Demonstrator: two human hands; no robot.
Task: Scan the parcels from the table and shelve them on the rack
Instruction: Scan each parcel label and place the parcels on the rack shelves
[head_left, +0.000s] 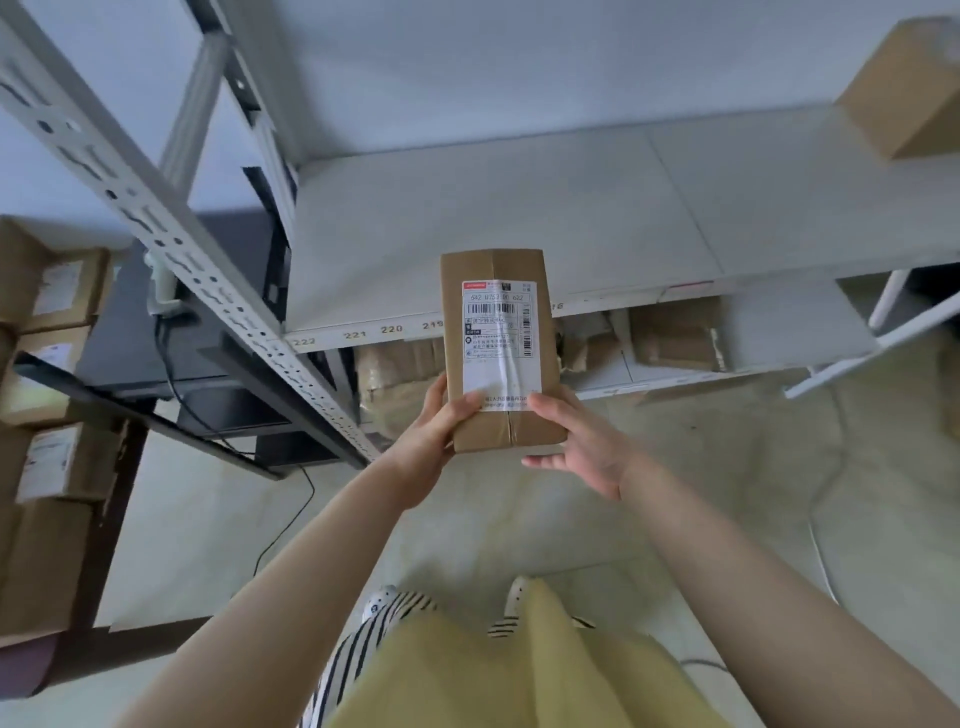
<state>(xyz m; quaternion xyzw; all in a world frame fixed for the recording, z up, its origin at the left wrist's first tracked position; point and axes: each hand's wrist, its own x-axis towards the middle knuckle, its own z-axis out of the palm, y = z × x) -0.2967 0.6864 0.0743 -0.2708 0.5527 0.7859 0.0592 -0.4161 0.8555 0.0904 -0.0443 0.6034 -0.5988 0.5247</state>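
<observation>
Both hands hold one brown parcel (498, 348) by its near end, the left hand (434, 431) with its thumb curled over the label (500, 338) face, the right hand (576, 441) cupping the corner with its fingers nearly straight, above the front edge of the white rack (519, 208). The rack fills twelve o'clock, with a cardboard box (904, 93) on its shelf at two o'clock. At nine o'clock labelled parcels (52, 364) crowd the dark table (119, 467), a scanner (163, 283) hangs at ten o'clock, and small shelf numbers (363, 332) run left of the held parcel.
</observation>
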